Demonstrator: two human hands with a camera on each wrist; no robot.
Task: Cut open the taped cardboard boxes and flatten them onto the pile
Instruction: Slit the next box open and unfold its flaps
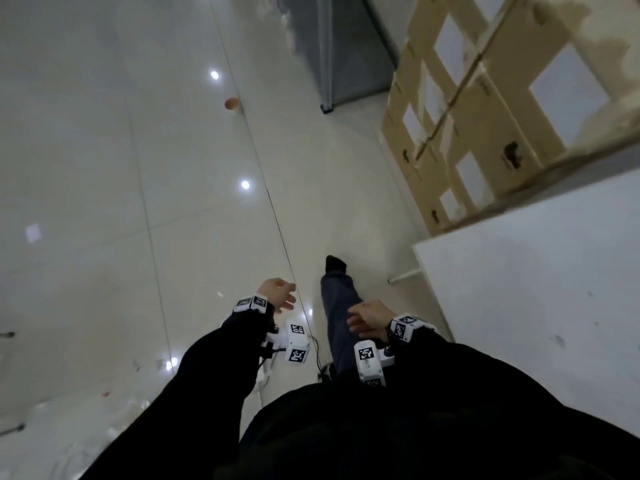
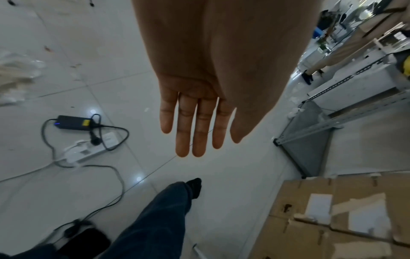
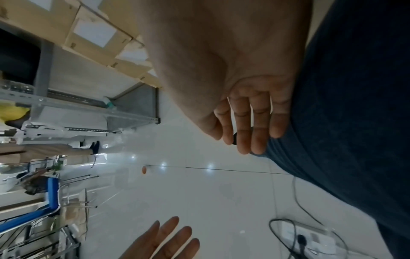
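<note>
A stack of taped cardboard boxes with white labels stands at the upper right of the head view, beyond a white table. The boxes also fill the lower right of the left wrist view, and boxes sit top left in the right wrist view. My left hand hangs over the tiled floor with straight fingers and holds nothing. My right hand hangs beside my trouser leg, its fingers relaxed and empty. Both hands are well short of the boxes. No cutting tool is in sight.
A white table stands close at my right. A grey metal rack is ahead, next to the boxes. A power strip with a black adapter and cables lies on the floor. A small orange object sits further off. Another person's leg shows in the distance.
</note>
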